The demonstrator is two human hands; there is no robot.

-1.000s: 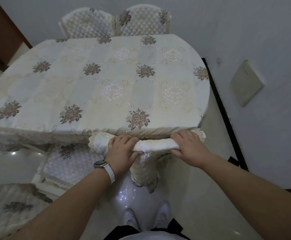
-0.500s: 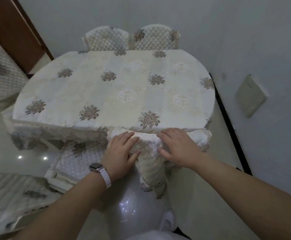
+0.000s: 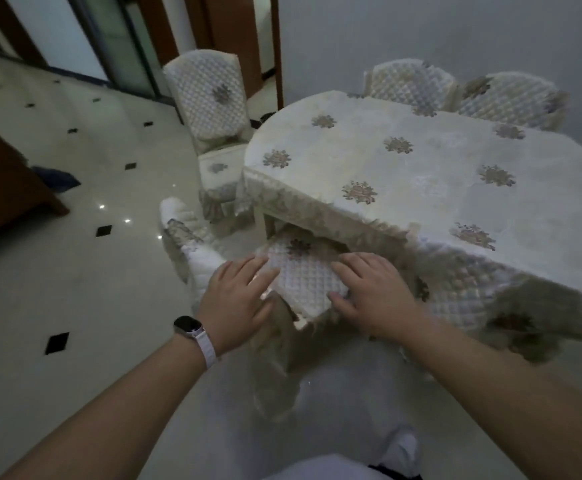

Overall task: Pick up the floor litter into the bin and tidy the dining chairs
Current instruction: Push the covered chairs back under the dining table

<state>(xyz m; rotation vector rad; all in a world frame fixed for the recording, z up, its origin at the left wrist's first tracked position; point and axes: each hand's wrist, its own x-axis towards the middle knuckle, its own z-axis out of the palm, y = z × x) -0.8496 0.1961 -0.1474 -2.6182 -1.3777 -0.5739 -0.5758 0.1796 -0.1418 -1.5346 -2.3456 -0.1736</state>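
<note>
Head view: dining chair (image 3: 303, 277), near edge of table (image 3: 421, 174). Quilted cover soft, likely slippery; frame probably stiff, moderately heavy. Left hand (image 3: 237, 299), right hand (image 3: 374, 296) flat on cover, fingers (image 3: 248, 271) straight, gripping nothing. Best hold: top rail.

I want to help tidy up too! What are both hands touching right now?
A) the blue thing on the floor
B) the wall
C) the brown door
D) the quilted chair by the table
D: the left hand and the right hand both lie flat on the quilted chair at the edge of the table.
</note>
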